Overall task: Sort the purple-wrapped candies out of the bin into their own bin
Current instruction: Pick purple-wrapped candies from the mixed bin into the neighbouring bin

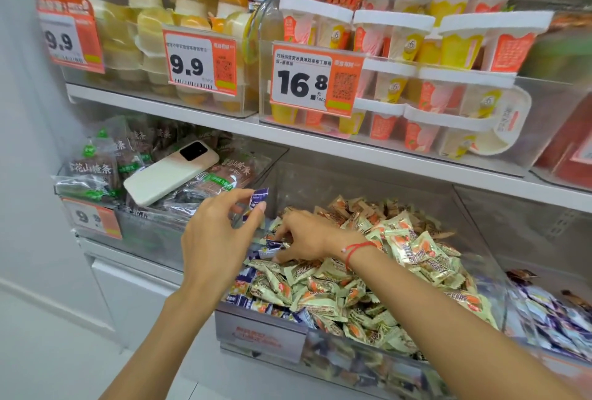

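White shop shelves, clear plastic bins in rows, and both hands are at work over the candy bin on the lower shelf.

The left hand point(214, 239) hovers above the left edge of the clear bin of mixed candies point(362, 345), thumb and fingertips pinching one purple-wrapped candy point(259, 197) held up in the air. The right hand point(306, 236), a red string bracelet point(357, 249) at its wrist, reaches down into the back-left corner of the heap, fingers curled around more purple wrappers point(272, 247) lying among pale green-and-orange ones. At the far right edge of the shelf sits a bin of purple candies point(554, 319). To the left, a white smartphone point(169, 172) lies on brown snack packets point(93, 172); orange price tags point(301, 79) front the upper shelf.
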